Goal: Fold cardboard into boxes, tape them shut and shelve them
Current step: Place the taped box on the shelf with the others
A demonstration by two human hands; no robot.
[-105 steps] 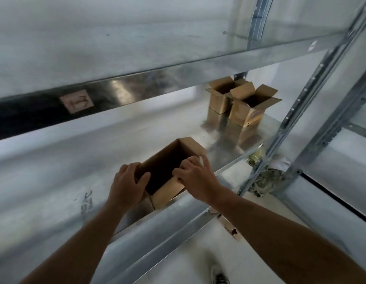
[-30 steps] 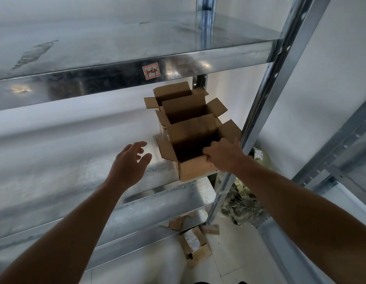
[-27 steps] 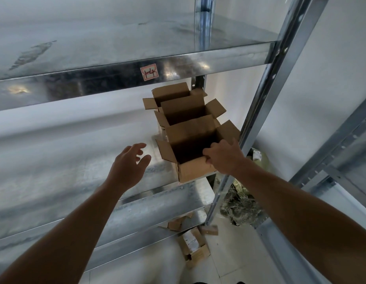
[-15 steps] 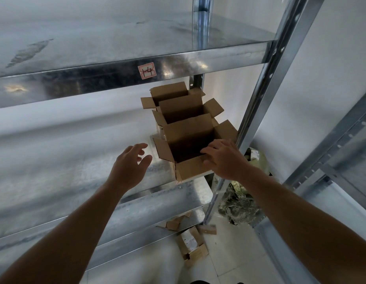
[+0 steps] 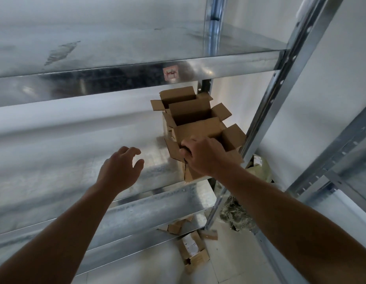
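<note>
1. The right hand (image 5: 206, 155) is grasping the nearest box (image 5: 198, 129), its fingers (image 5: 185, 147) curling over the near rim.
2. That box is sitting open-topped at the right end of the shelf (image 5: 75, 160), just beside the upright post (image 5: 268, 103) and touching the middle box (image 5: 188, 111). A third box (image 5: 176, 95) is standing behind them.
3. The left hand (image 5: 120, 171) is hovering over bare shelf, fingers loosely spread and holding nothing.
4. The box's front is lying close to the shelf's front edge, so it is probably worth nudging it squarely inward, in line with the row. Letting go is best left until the base is resting flat.
</note>
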